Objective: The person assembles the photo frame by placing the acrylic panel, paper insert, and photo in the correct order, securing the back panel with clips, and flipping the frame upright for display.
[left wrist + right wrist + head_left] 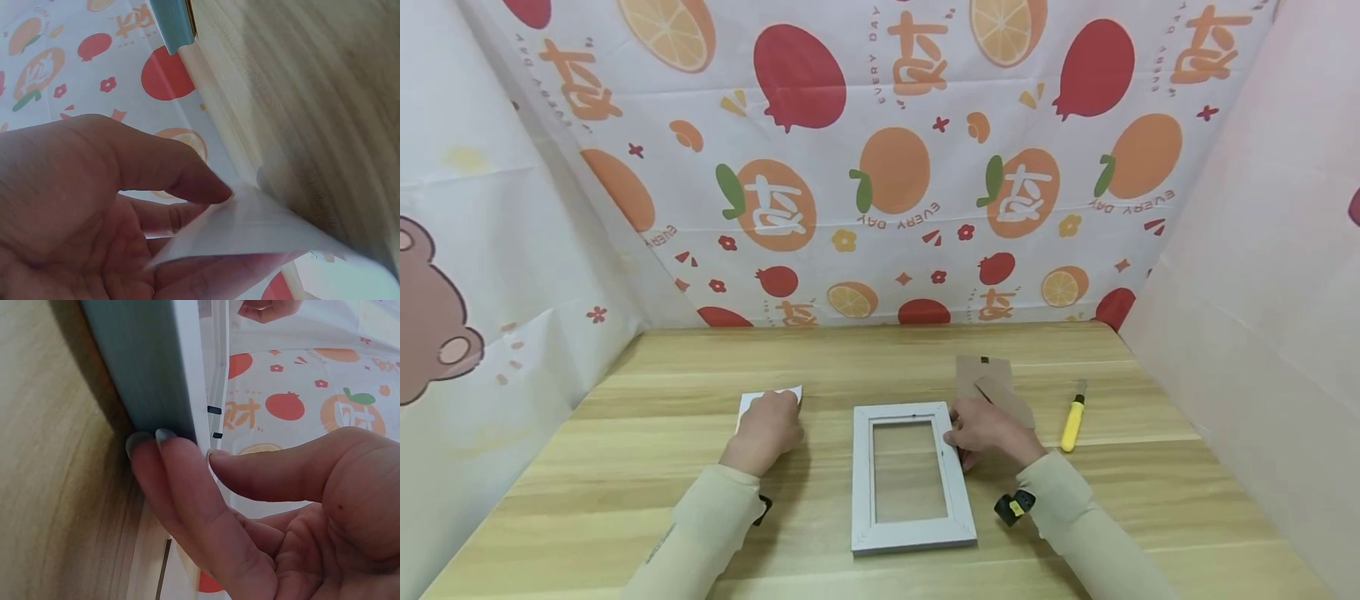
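Observation:
A white picture frame lies on the wooden table, its middle open so that wood shows through. My right hand grips the right side of the frame near its upper corner. In the right wrist view, two fingertips press the outer side while the thumb meets the edge. To the left of the frame, my left hand pinches a white sheet of paper. The paper curves up from the table between thumb and fingers in the left wrist view.
Beyond the right hand lies a brown backing board with a brown flap on it. At the right is a yellow-handled tool with a narrow grey tip. A printed cloth hangs along the table's back edge.

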{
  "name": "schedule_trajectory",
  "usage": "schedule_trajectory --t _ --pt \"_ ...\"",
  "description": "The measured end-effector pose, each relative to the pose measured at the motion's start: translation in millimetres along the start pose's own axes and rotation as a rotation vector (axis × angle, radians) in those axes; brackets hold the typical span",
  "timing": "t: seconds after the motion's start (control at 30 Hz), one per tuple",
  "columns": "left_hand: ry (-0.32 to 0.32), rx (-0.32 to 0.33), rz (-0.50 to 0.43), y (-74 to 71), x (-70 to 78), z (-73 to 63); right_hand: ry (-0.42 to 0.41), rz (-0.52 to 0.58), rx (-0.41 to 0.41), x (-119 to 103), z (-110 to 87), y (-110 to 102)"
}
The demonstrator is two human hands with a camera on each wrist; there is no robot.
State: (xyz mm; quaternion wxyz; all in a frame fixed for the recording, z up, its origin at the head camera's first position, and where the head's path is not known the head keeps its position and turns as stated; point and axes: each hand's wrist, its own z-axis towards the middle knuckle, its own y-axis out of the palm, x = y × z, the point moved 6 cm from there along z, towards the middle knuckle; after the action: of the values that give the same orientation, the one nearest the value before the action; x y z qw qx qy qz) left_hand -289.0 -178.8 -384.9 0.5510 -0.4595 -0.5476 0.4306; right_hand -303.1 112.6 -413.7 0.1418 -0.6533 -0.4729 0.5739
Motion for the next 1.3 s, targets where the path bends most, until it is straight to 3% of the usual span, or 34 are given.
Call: schedule_trajectory --t 0.43,0.8,1.3 --pt "0.036 0.042 0.037 -2.6 3.1 2.0 0.018 -0.006 -0.009 -0.3 -1.9 -2.7" --pt "-0.014 -0.017 0.026 1.0 -2.1 1.0 0.008 -0.02 -0.019 -0.2 -1.7 0.9" --pt "-0.014 -0.007 0.023 0.0 -1.7 -2.2 -0.01 -0.055 -0.005 -1.2 -1.8 1.6"
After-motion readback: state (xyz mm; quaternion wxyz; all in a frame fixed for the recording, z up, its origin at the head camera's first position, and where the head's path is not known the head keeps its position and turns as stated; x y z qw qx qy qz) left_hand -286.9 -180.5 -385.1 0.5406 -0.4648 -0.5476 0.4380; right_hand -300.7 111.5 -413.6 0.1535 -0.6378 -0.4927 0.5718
